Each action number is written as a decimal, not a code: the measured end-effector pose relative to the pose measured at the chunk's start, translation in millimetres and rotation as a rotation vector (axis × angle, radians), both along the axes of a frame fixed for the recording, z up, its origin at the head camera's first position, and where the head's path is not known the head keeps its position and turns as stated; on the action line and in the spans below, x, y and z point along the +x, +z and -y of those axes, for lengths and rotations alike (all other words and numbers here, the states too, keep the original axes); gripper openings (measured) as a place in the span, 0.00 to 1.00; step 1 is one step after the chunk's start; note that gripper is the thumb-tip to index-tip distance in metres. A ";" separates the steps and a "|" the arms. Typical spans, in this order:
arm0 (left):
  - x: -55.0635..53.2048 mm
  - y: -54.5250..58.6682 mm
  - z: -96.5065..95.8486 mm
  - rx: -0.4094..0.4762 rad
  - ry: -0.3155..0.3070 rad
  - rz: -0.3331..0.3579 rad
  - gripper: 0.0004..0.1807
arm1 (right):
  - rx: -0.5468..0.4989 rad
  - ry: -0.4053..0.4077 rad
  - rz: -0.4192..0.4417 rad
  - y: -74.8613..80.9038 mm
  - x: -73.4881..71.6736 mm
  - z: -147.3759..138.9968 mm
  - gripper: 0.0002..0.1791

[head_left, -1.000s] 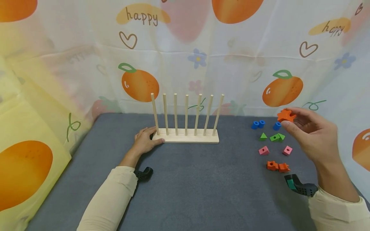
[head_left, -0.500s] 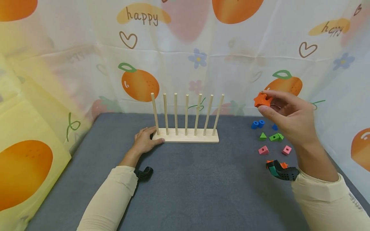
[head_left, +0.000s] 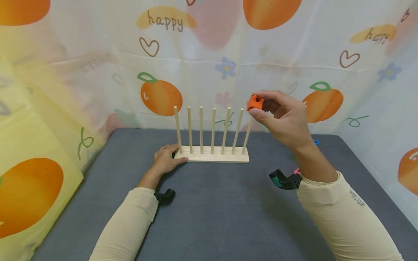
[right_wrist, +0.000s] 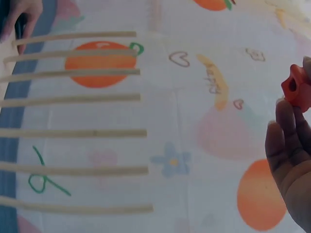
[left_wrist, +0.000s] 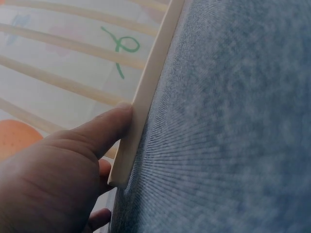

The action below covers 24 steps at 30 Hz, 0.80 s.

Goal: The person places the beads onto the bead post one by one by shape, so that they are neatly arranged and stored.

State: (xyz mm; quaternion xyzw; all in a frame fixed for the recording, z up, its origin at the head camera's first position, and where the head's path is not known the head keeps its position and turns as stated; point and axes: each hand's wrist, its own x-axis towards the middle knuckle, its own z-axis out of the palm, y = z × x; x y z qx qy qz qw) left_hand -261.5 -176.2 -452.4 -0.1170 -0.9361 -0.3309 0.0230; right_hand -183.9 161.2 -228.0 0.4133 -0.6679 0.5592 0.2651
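A wooden peg rack [head_left: 213, 158] with several upright pegs stands toward the back of the table. My left hand [head_left: 166, 158] grips its left end, the thumb along the front edge and the fingers behind; in the left wrist view the thumb of that hand [left_wrist: 58, 170] presses on the wooden base [left_wrist: 138, 114]. Between thumb and fingers, my right hand [head_left: 287, 117] pinches an orange star-shaped block [head_left: 254, 103]. It is up at the height of the peg tops, overlapping the rightmost peg's top in the head view. A hole shows in the block [right_wrist: 293, 86] in the right wrist view.
Under the right forearm, a pink block [head_left: 296, 171] and a blue piece [head_left: 316, 142] peek out, mostly hidden. A grey cloth [head_left: 209, 210] covers the table. Printed fabric [head_left: 209, 72] hangs close behind the rack, and more fabric rises on both sides.
My right hand has carried the orange star-shaped block leftward from above the loose blocks to the rack's right end, its forearm now covering most of them. The left hand keeps its grip.
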 end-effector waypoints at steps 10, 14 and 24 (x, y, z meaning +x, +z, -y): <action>0.2 -0.9 -0.5 0.005 0.007 0.004 0.38 | 0.064 0.069 -0.055 -4.1 -28.3 42.2 0.16; 0.2 -1.1 -1.1 0.005 0.008 0.001 0.38 | 0.054 0.078 -0.033 -4.7 -35.0 58.5 0.17; 1.4 1.4 -1.1 0.003 0.010 0.010 0.38 | 0.048 0.053 0.124 -7.7 -47.5 96.7 0.17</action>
